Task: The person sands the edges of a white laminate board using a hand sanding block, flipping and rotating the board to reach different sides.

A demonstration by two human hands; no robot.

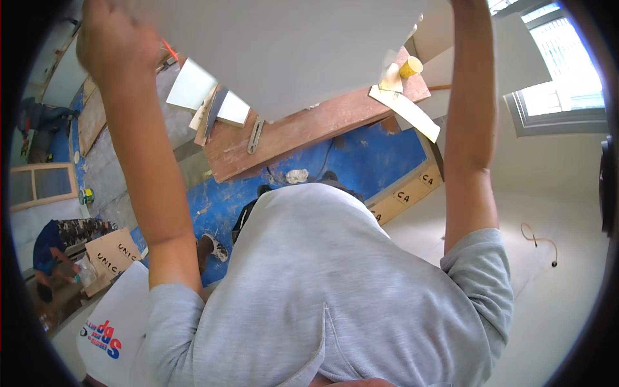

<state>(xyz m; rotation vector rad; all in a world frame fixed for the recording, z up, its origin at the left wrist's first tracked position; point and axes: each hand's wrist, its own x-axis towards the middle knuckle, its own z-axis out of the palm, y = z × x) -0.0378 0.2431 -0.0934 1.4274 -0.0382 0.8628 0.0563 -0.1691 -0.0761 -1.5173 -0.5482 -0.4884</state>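
Note:
A broad, plain light-grey panel [277, 51] fills the top middle of the view, raised in front of me above a wooden bench. My left hand [119, 45] is up at the panel's left edge, slightly blurred, with its fingers curled closed on that edge. My right forearm [474, 97] reaches up along the panel's right side. The right hand itself lies beyond the top edge of the picture. Below the panel, the reddish wooden bench [232, 151] carries a slotted metal tool [256, 135], white offcuts [191, 84] and a yellow cup [411, 66].
Blue sheeting [377, 158] covers the floor beneath the bench. Boards with black lettering [406, 193] lie at the right, and a thin cable [538, 237] hangs by the pale wall. A window [558, 64] is at upper right. Another person [48, 251] crouches at far left.

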